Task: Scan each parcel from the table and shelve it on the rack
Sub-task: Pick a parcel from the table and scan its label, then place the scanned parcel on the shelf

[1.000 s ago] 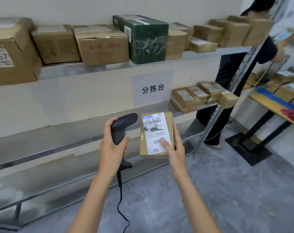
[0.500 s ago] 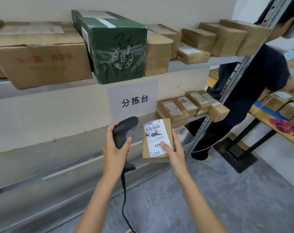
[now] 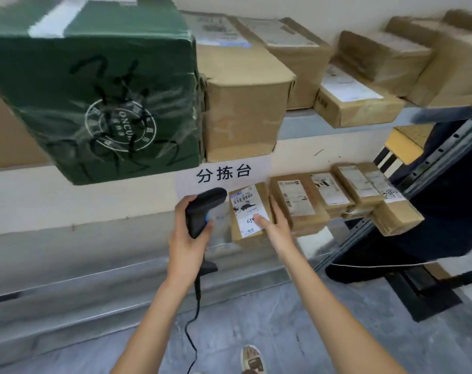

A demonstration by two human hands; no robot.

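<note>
My right hand [image 3: 274, 226] holds a small brown parcel [image 3: 249, 215] with a white label, thumb on the label and fingers along its right side. The parcel sits low over the middle shelf [image 3: 137, 268] of the metal rack, just left of a row of small labelled parcels [image 3: 334, 201]; whether it rests on the shelf I cannot tell. My left hand [image 3: 187, 238] grips a black handheld scanner [image 3: 202, 211] beside the parcel's left edge. Its cable [image 3: 194, 319] hangs down toward the floor.
A large green box [image 3: 94, 90] and several brown cartons [image 3: 243, 103] fill the upper shelf. A paper sign [image 3: 224, 174] hangs on the wall. A person in dark clothes [image 3: 450, 198] stands at the rack's right end. My foot [image 3: 252, 359] shows on the grey floor.
I have stepped closer to the rack. My right hand has carried the parcel forward and right, next to the row of small parcels. The scanner stays in my left hand.
</note>
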